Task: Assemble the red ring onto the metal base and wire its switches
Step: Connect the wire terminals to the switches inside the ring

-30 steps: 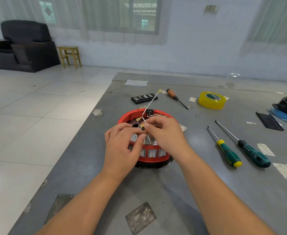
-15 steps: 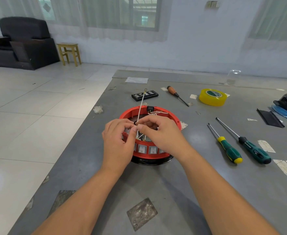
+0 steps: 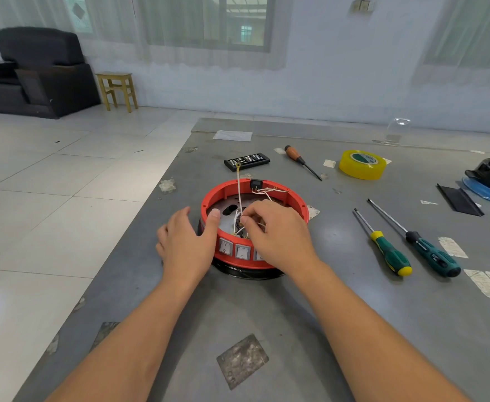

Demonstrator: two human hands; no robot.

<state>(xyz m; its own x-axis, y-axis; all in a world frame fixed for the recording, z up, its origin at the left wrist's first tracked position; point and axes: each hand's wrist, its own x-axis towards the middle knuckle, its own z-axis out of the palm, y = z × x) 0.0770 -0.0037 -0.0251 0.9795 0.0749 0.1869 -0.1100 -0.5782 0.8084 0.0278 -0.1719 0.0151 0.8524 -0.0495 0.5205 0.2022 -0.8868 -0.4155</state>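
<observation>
Head view, wiring stage. Right-hand fingers (image 3: 248, 219) are bunched in a pinch on the white wires (image 3: 239, 198) inside the red ring (image 3: 255, 224), just behind the row of switches (image 3: 242, 252); which terminal they address is hidden by the fingers themselves. The right hand (image 3: 278, 236) arches over the ring's near rim so that the fingertips can reach down behind the switch backs. One wire rises from the pinch toward the ring's far side, its loose gold end evidently not yet connected. The left hand (image 3: 185, 245) cups the ring's left wall, thumb hooked over the rim and fingers curled round the outside: in all likelihood a brace, keeping the ring from turning while the right hand works. The ring sits on the metal base (image 3: 223, 221), whose plate with an oval slot shows through the ring's middle; both rest on the desk (image 3: 267, 314). A black part (image 3: 256, 184) with further wires is mounted on the ring's far wall. Right of the ring lie two green screwdrivers (image 3: 388, 250), handles toward the viewer; beyond the ring are a bit case (image 3: 247, 161), a brown screwdriver (image 3: 300, 159) and yellow tape (image 3: 362, 164), all within reach yet clear of the working hands.
</observation>
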